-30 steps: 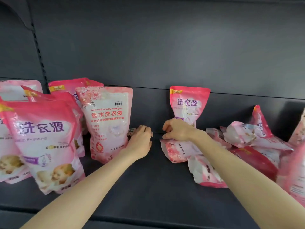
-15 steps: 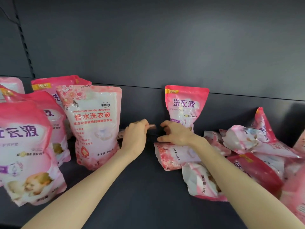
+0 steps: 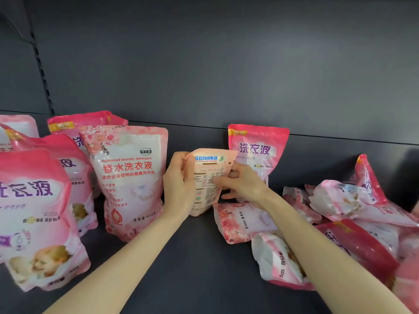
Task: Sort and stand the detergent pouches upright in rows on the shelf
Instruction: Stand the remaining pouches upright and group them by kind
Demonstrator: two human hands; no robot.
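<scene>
I hold a small pink pouch (image 3: 207,175) upright in the middle of the shelf (image 3: 204,268). Its back, with the tiny print, faces me. My left fingers (image 3: 181,158) curl round its left edge. My right fingers (image 3: 223,180) pinch its right side. I cannot tell if its bottom touches the shelf. A flower pouch (image 3: 129,177) stands just beside it on the left. A red-topped pouch (image 3: 258,150) stands behind it. On the right, more pouches (image 3: 340,200) lie in a heap.

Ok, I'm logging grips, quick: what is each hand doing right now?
Left hand: grips the left edge of the upright detergent pouch, whose back label faces the camera.
Right hand: pinches the same pouch's right side.
</scene>
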